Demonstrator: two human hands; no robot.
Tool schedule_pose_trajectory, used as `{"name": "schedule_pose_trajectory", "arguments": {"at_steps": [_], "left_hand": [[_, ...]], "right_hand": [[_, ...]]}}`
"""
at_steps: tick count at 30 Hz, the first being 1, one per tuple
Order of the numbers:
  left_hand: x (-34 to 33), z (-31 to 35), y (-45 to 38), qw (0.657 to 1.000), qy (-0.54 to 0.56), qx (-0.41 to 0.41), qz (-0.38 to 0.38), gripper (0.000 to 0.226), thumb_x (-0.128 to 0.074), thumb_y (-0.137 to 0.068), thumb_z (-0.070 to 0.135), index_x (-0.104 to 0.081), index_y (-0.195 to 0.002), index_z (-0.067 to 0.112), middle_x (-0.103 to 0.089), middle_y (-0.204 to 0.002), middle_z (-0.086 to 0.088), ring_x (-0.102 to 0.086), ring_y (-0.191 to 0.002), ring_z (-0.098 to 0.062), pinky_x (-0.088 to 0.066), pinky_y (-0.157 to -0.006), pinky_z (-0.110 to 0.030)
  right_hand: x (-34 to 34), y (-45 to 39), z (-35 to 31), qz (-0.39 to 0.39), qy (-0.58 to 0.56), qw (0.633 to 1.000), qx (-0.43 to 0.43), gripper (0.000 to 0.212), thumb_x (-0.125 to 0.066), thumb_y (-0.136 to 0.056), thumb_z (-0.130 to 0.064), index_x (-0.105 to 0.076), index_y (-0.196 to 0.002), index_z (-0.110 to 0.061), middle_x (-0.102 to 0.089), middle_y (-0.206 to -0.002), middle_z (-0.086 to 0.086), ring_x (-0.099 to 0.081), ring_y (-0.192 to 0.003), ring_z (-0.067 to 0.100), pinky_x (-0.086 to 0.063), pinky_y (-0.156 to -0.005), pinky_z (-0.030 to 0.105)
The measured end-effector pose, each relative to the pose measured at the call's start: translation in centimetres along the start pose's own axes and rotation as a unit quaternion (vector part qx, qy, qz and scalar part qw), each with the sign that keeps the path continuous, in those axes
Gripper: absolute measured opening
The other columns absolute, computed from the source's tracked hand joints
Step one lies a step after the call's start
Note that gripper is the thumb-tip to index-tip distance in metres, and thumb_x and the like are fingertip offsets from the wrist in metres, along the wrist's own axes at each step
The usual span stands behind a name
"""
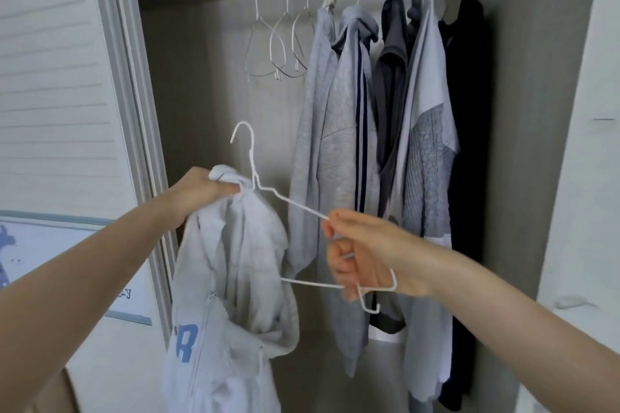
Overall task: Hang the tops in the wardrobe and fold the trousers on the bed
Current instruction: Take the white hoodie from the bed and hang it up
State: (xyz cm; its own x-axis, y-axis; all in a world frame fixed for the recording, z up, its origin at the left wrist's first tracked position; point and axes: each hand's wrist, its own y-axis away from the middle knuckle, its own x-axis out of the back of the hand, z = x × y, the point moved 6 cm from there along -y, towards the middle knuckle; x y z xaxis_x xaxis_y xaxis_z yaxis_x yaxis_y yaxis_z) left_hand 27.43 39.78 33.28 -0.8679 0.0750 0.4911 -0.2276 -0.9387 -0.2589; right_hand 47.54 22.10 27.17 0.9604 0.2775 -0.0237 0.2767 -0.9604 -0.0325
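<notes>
Both arms extended forward, hands raised.
Left hand (201,189) fist-clenched, gripping; right hand (360,251) fingers curled, pinching, palm left.

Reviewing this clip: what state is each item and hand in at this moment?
Left hand: grips the pale hoodie's collar.
Right hand: grips the white hanger.
White hanger: off the rail, one end inside the hoodie.
Pale hoodie: not yet hung.
Empty hangers: three on the rail.
Hung tops: five on the rail.

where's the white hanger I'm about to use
Head view, centre: the white hanger is between your hands, right hand gripping it, beside the light grey hoodie.
</notes>
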Motion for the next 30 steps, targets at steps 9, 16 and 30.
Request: {"name": "schedule_pose_trajectory", "arguments": {"at_steps": [9,16,30], "left_hand": [[0.6,6.6,3.0,0.971,-0.113,-0.161,-0.134,0.059,-0.066,-0.077,0.057,-0.066,-0.093,0.001,-0.067,-0.092,-0.014,-0.065,-0.086,-0.027,-0.053,-0.080,-0.037],[1.5,6.9,3.2,0.932,-0.262,-0.249,0.017,0.083,-0.034,-0.081,0.083,-0.045,-0.060,0.003,-0.046,-0.056,-0.001,-0.047,-0.061,-0.013,-0.036,-0.063,-0.032],[-1.5,6.6,4.2,0.915,-0.196,-0.259,0.241,0.079,-0.051,-0.079,0.074,-0.056,-0.054,-0.001,-0.055,-0.052,-0.017,-0.055,-0.051,-0.028,-0.042,-0.054,-0.035]], "right_hand": [[0.3,-1.5,2.4,0.003,-0.125,0.976,0.180,0.032,-0.072,-0.077,-0.041,-0.051,-0.075,-0.016,-0.035,-0.057,0.001,-0.036,-0.050,0.013,-0.052,-0.064,0.039],[-0.5,-0.5,2.0,-0.006,-0.137,0.972,0.193,0.023,-0.055,-0.088,-0.031,-0.054,-0.075,-0.012,-0.043,-0.057,0.007,-0.045,-0.053,0.018,-0.052,-0.076,0.052],[-2.2,-0.6,8.0,0.170,0.514,0.833,0.113,0.034,-0.052,-0.092,-0.030,-0.044,-0.125,-0.026,-0.054,-0.121,-0.009,-0.052,-0.110,0.007,-0.043,-0.096,0.027]]}}
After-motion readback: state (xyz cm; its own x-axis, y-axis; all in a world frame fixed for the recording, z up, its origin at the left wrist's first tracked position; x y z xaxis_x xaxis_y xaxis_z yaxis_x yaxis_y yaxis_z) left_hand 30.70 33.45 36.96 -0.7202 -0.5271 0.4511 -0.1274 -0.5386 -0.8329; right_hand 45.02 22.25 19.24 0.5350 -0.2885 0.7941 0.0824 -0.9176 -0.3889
